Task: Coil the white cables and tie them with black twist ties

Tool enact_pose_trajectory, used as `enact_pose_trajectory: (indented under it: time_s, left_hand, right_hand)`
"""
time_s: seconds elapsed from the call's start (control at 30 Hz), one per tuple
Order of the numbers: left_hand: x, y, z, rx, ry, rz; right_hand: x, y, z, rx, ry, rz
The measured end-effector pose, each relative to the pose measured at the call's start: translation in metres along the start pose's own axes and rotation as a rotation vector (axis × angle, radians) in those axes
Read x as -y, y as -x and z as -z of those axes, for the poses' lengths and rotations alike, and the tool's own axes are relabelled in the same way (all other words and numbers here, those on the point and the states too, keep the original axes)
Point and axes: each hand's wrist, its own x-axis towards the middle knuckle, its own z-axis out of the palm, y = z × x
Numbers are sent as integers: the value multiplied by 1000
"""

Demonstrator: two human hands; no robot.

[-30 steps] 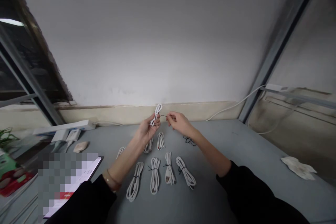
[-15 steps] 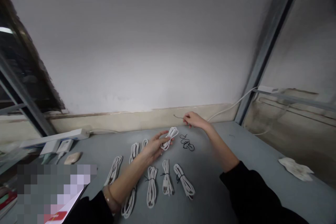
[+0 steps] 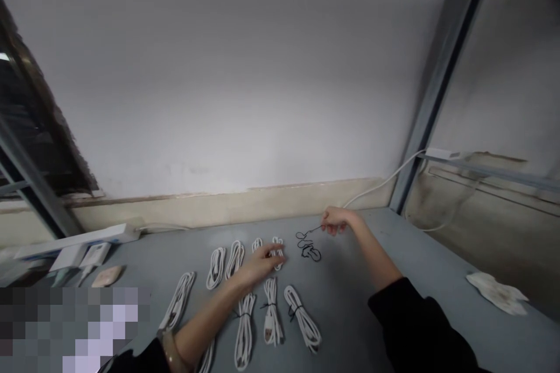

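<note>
My left hand [image 3: 261,263] is low over the grey table, its thumb and fingers closed around a coiled white USB cable [image 3: 278,242]. That coil is partly hidden by the fingers. To the right, my right hand [image 3: 335,220] pinches one end of a thin black twist tie [image 3: 313,229]. Below it lies a small tangle of black ties [image 3: 311,253]. Nearer me are white cable bundles with black ties round their middles, among them a middle bundle [image 3: 272,315] and a right-hand bundle [image 3: 303,319]. Several more coiled cables [image 3: 216,268] lie left of and behind my left hand.
A white power strip [image 3: 126,233] with plugged-in chargers [image 3: 94,255] lies at the back left, a pale flat object [image 3: 107,276] beside it. A crumpled white paper [image 3: 496,292] rests on the right. Metal posts [image 3: 431,93] frame the table [image 3: 350,315] against the wall.
My left hand has brought the coiled cable down toward the table. My right hand has moved down and right with the black tie, closer to the tangle. The view has shifted slightly.
</note>
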Motion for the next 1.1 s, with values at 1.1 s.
enact_pose_trajectory:
  time_s: [1.1]
  left_hand:
    - [-70,65,22,-33,-318,36]
  right_hand:
    - [88,69,-40,-105,263,414]
